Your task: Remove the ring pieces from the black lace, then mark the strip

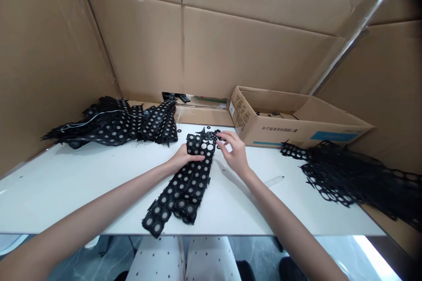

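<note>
Black strips with rows of round discs (189, 189) lie bunched on the white table, their lower ends spreading toward its front edge. My left hand (185, 158) is closed on them near the top, with the thumb lying across the discs. Near the upper right corner of the strips, my right hand (233, 151) has its thumb and fingers curved toward each other. Whether something small is between those fingertips is too small to tell. Several white round openings show in the strip between the two hands. Small black rings (212, 134) lie just beyond the strips.
A pile of dotted black strips (121, 123) is at the back left. An open cardboard box (283, 131) stands at the back right, with small black pieces inside. Black perforated netting (349, 171) lies at the right. A clear pen-like tool (274, 181) rests near my right forearm. Cardboard walls surround the table.
</note>
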Demonstrator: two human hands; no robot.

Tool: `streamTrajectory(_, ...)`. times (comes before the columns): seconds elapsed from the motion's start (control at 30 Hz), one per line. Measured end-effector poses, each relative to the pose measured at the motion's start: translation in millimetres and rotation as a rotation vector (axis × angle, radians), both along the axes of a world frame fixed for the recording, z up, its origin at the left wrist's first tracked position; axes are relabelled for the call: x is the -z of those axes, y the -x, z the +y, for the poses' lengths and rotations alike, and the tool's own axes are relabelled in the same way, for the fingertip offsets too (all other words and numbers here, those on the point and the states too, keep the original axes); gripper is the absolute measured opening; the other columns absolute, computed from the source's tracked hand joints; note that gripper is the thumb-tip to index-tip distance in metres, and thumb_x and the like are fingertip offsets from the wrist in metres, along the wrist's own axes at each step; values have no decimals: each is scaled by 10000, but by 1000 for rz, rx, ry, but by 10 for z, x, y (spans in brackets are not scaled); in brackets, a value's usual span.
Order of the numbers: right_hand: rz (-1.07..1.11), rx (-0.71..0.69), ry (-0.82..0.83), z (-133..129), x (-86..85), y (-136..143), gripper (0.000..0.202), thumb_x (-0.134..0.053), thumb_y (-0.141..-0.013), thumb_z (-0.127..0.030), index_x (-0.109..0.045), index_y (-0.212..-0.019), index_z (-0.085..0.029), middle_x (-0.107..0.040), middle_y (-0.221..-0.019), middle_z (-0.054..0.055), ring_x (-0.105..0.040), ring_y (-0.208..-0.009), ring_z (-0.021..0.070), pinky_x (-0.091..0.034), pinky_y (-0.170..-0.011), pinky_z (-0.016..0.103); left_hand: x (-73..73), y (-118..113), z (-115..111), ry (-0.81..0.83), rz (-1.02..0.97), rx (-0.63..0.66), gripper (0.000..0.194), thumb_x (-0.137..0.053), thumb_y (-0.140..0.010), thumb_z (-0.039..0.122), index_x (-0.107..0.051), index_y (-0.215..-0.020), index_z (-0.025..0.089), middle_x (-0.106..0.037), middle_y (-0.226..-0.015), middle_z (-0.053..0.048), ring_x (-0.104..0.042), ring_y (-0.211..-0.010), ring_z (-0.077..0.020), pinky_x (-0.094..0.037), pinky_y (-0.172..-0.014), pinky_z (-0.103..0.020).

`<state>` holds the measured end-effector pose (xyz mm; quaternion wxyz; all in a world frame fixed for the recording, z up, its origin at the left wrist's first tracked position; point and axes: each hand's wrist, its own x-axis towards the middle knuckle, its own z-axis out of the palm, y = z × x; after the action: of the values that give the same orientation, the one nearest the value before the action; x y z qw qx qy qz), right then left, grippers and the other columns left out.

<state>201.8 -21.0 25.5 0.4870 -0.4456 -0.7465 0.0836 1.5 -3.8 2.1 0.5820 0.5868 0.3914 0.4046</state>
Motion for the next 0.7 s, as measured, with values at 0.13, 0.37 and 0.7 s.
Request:
streamTrajectory(0.13,-178,-161,19,-72,-3,76,213,-625,-795,-363,-687,-929,-210,-653,-924,95,-583,-859,222,-486,-759,358,24,11,10,41,-95,32,488,-796,-563,263,-630,-1006,144,-679,-1038,-81,-626,-947,-235,-458,-884,-374)
streamTrajectory(0.37,-172,-251,134,-87,44,174,160,-588,-831,-301,-683,-842,-174,-666,-826,78,-599,-745,181,-463,-680,296,52,35,18,-97,26,40,435,-787,-579,289,-627,-953,137,-675,-974,-59,-612,-930,-217,-453,-869,-338)
streamTrajectory(0.7,35,1,164,19,60,67,327,-396,-911,-272,-546,-638,-173,-563,-620,22,-505,-580,139,-392,-580,257,20,-21,-43,-58,44,33,407,-795,-546,238,-624,-903,145,-674,-924,-37,-610,-897,-212,-448,-868,-341)
